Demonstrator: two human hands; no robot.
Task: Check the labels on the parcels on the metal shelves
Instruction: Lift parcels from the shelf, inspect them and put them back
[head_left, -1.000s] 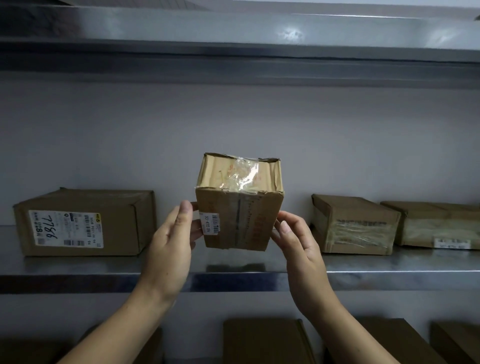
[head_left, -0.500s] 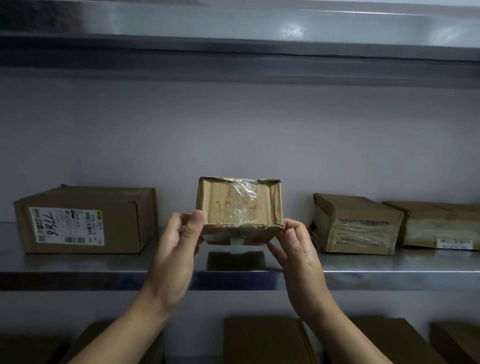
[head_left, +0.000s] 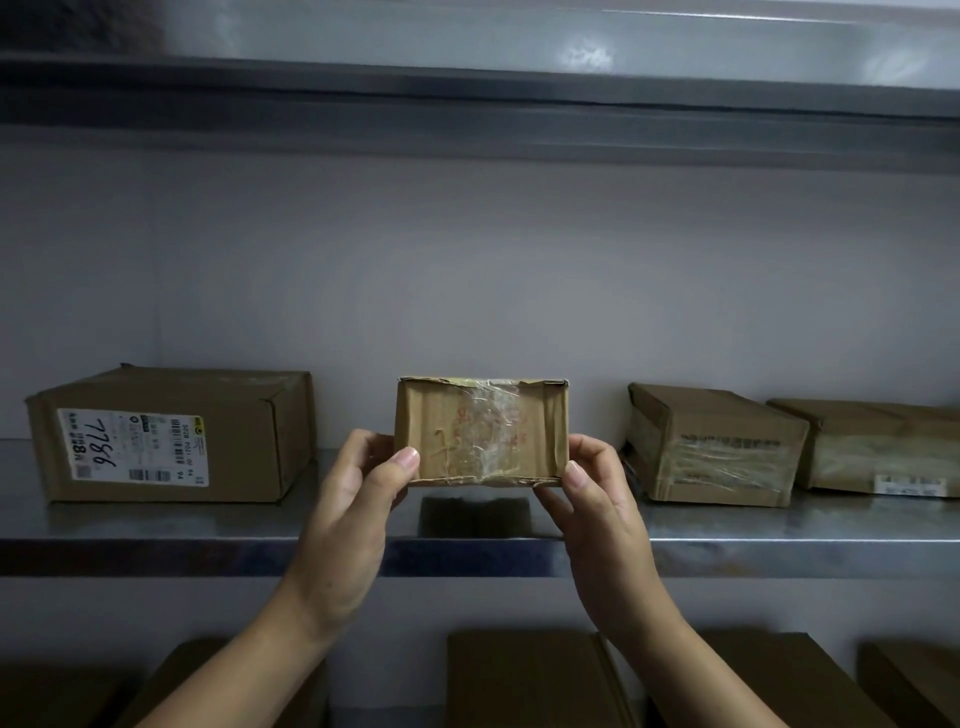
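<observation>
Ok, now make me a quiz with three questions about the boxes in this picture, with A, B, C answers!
1. Where is the big box with the white label? A. left on the metal shelf B. on the floor C. in a hand
2. How many parcels rest on that shelf? A. one B. three C. six
3. What about the small taped parcel? A. lying flat B. held by both hands C. inside a bag
Answers: 1 A, it sits at the left end. 2 B, it plus the tilted box and flat box at right. 3 B, left hand and right hand pinch its lower corners.
</observation>
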